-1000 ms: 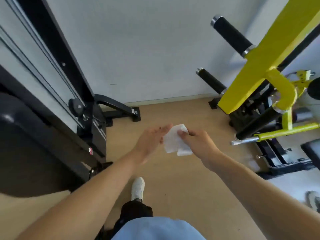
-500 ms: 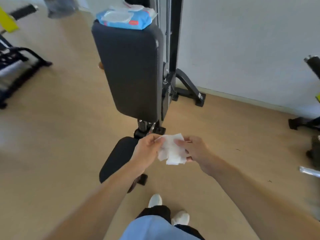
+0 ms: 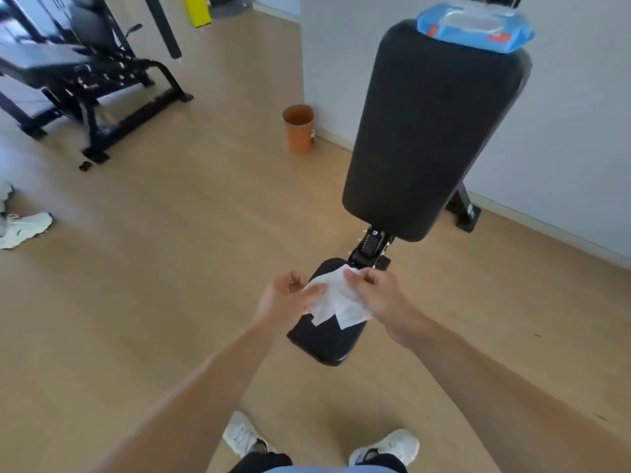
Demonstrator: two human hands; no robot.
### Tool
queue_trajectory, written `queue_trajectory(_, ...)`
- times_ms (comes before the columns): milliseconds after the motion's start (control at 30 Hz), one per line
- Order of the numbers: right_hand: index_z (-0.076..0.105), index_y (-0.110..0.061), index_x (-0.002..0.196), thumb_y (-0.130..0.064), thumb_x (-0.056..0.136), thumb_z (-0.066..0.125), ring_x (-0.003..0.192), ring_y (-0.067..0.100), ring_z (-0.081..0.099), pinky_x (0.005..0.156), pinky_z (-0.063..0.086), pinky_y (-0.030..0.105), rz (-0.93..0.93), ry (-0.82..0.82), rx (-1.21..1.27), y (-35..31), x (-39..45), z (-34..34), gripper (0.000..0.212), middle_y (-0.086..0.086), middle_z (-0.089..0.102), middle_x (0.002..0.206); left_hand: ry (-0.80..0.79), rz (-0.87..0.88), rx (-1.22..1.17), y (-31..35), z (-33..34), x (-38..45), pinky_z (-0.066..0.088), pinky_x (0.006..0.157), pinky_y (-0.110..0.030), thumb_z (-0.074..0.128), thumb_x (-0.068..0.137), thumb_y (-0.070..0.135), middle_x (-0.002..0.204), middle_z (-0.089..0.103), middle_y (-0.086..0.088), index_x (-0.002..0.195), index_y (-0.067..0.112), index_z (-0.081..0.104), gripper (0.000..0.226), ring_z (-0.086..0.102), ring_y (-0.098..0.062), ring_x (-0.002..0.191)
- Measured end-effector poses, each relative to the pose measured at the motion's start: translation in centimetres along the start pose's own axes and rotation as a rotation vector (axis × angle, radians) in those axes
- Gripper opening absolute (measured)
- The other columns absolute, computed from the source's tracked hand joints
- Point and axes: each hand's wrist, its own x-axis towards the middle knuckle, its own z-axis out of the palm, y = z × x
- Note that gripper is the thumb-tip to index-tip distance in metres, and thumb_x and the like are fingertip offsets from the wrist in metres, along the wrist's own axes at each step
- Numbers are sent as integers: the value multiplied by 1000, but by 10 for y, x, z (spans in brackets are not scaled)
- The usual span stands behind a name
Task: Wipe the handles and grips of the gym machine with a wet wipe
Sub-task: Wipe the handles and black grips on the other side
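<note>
Head view: both hands are held out in front of the body, above the near seat pad (image 3: 324,339) of a black bench. Left hand (image 3: 286,302) and right hand (image 3: 379,298) each pinch the wet wipe (image 3: 336,298) between thumb and fingertips, left at its left edge, right at its far upper corner. Wipe is white, crumpled and partly folded; two loose corners hang down on the near side.

Handling, judged: very light, limp sheet with no stiffness. Damp, so it probably clings to itself and to skin and is unlikely to slip. Thin, so it may tear if pulled hard from both edges. Better bunched into the palm or folded into a pad than held by corners, so that it can wrap round a grip.

Blue wipe pack (image 3: 474,25) rests on top of the upright back pad (image 3: 430,131), far right. Orange bin (image 3: 298,128) stands on the floor by the wall corner. Another black machine (image 3: 85,73) sits far left. No handle is within reach yet.
</note>
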Motion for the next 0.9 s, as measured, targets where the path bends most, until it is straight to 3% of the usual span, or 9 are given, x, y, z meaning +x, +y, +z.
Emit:
queue_trajectory(67,63,-13,77,-67,74,71,68,16,59,65,48,36,16,-7,28,-11,7,44,55,1,61,72,3,4,-56,-4,-44,7,45,62,-24,79,83,19,69,57,1,77,18,49,31,55,-16,63)
queue_trajectory(100,64,-12,82,-62,75,73,68,16,63,63,51,34,29,-25,53,-19,8,65,52,2,64,74,7,12,-71,-4,-67,11,44,62,-26,78,84,16,71,58,-1,78,19,50,29,54,-18,66)
queue_trajectory(167,65,-11,100,-37,80,82,75,17,71,62,57,31,65,-122,95,-32,13,106,37,4,72,86,29,38,-104,-2,-112,21,48,68,-32,77,83,17,78,65,-1,84,18,56,21,59,-20,72)
queue_trajectory(267,64,-13,116,-14,79,84,91,20,74,75,60,34,58,-184,100,-53,23,155,43,7,75,103,70,76,-126,7,-172,36,52,70,-33,76,85,16,83,75,8,103,24,64,24,69,-16,78)
queue_trajectory(367,70,-10,114,-25,86,78,91,19,73,87,59,37,32,-110,125,-72,39,191,32,7,76,103,21,110,-159,20,-216,53,53,71,-29,70,88,2,92,75,4,116,24,62,36,69,-17,84)
queue_trajectory(467,73,-11,111,-32,86,77,98,25,72,88,58,37,21,-29,178,-96,59,219,33,7,76,102,2,113,-160,33,-242,74,58,77,-29,65,88,-5,101,75,-1,119,21,62,41,70,-19,89)
queue_trajectory(600,70,-4,109,-23,91,71,97,27,73,83,58,32,-3,30,303,-137,92,249,26,11,76,101,-3,128,-125,53,-267,108,53,81,-30,70,86,6,101,78,4,121,24,63,40,72,-15,87)
queue_trajectory(733,67,-3,107,-13,92,68,95,28,72,87,57,38,-19,34,499,-187,138,271,18,16,75,104,16,179,-84,93,-294,150,56,97,-38,76,87,28,98,79,8,115,29,65,30,73,-26,100)
queue_trajectory(900,67,-4,110,-11,93,63,95,27,73,87,58,44,-17,36,571,-252,211,297,19,14,74,107,72,232,-4,161,-339,210,56,82,-26,75,88,29,95,78,10,105,29,70,18,72,-11,86)
